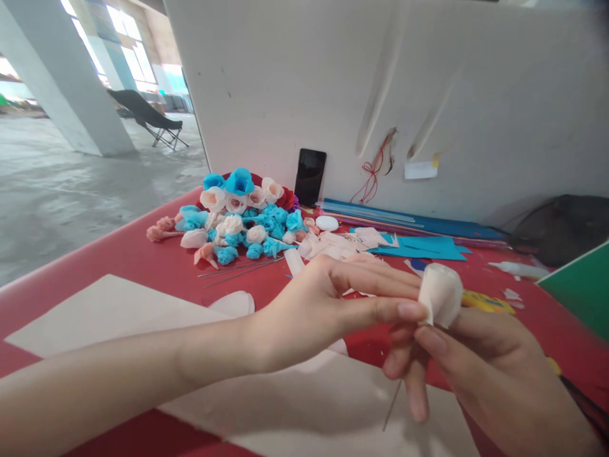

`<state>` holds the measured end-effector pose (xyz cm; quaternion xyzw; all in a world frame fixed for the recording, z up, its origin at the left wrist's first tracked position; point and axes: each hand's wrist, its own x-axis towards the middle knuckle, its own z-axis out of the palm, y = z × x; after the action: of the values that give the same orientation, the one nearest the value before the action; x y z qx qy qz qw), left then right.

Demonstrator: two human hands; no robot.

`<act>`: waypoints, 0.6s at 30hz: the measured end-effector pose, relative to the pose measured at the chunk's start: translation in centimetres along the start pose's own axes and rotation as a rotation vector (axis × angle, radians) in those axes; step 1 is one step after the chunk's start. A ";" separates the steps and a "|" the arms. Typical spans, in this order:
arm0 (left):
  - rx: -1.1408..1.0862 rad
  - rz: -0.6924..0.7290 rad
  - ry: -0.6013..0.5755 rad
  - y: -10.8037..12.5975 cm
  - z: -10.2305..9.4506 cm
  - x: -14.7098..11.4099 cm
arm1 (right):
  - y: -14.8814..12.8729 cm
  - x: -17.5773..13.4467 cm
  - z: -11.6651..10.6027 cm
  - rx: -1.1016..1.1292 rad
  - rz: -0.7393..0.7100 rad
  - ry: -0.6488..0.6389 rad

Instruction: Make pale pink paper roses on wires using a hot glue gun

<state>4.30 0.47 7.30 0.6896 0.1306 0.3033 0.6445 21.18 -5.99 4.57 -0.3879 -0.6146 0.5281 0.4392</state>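
A cream paper flower bud (443, 295) is held up at right of centre, its petals wrapped round into a cup. My right hand (499, 365) grips it near the base, thumb in front and fingers curled behind. Below those fingers a thin wire stem (392, 406) slants down. My left hand (323, 301) reaches in from the left and pinches the bud's lower left edge between thumb and fingers. Beneath both hands lies a large cream paper sheet (285, 406). Cut paper petals (235, 303) rest beyond my left forearm.
Finished blue, white and pink paper flowers (257, 222) crowd the back left of the red table (166, 260). A phone (310, 176) leans on the white panel. Paper scraps (328, 244), blue sheets (428, 247), a glue tube (518, 270) and a yellow tool (488, 301) lie around the right side.
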 end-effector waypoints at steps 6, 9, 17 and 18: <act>-0.052 0.003 -0.010 -0.2 0.1 0.0 | -0.3 0.0 0.1 -0.185 0.016 0.062; -0.129 0.001 -0.026 -0.4 0.2 0.1 | -0.4 0.0 0.2 -0.259 0.004 0.092; -0.232 -0.025 0.018 -0.5 0.6 0.0 | -0.7 0.2 0.2 -0.418 -0.057 0.124; -0.234 -0.024 0.023 -0.5 0.6 0.0 | -0.8 0.3 0.2 -0.411 -0.059 0.121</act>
<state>4.78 0.06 6.85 0.6047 0.1100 0.3164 0.7225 20.88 -5.89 5.35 -0.4818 -0.6931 0.3544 0.4022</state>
